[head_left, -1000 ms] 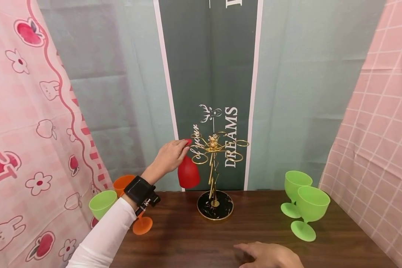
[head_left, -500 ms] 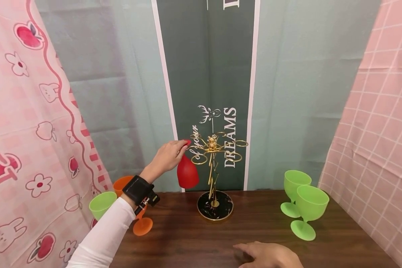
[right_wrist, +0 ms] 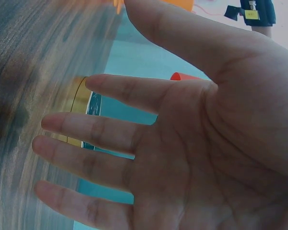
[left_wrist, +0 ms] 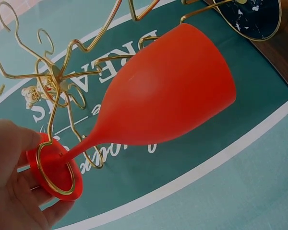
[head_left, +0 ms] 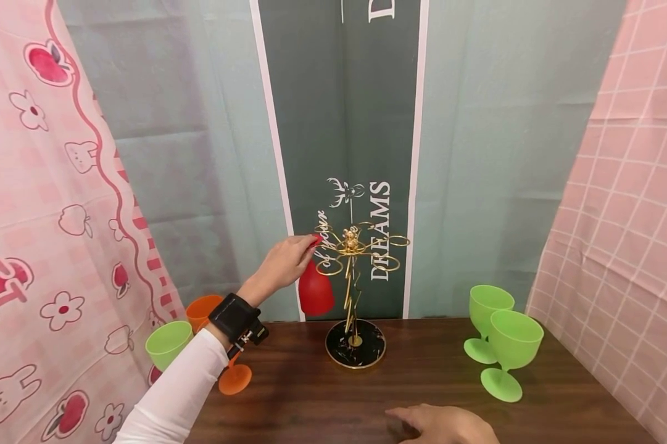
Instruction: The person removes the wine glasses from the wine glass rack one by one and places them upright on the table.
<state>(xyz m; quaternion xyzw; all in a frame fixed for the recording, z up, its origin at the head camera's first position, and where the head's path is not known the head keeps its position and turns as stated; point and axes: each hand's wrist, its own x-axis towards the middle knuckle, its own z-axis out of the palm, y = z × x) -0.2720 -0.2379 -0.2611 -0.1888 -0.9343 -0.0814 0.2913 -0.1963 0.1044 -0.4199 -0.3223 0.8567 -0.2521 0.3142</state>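
Observation:
In the head view my left hand (head_left: 282,262) holds a red wine goblet (head_left: 316,290) upside down by its foot, at the left side of a gold cup rack (head_left: 350,246). In the left wrist view the thumb and fingers grip the foot's edge. A gold ring (left_wrist: 41,167) of the rack lies against the foot's underside around the stem, and the red bowl (left_wrist: 168,91) hangs away from the hand. My right hand (head_left: 441,424) is low over the table at the front, and in the right wrist view its fingers are straight and spread with nothing in them.
The rack's round black base (head_left: 341,353) stands on the brown wooden table (head_left: 311,401). Two green goblets (head_left: 513,342) stand at the right. A green goblet (head_left: 168,339) and an orange goblet (head_left: 236,379) are at the left, partly behind my left arm. Curtains border the table.
The red goblet and my left hand have shifted slightly right, closer to the rack's centre. The right hand stays in about the same place.

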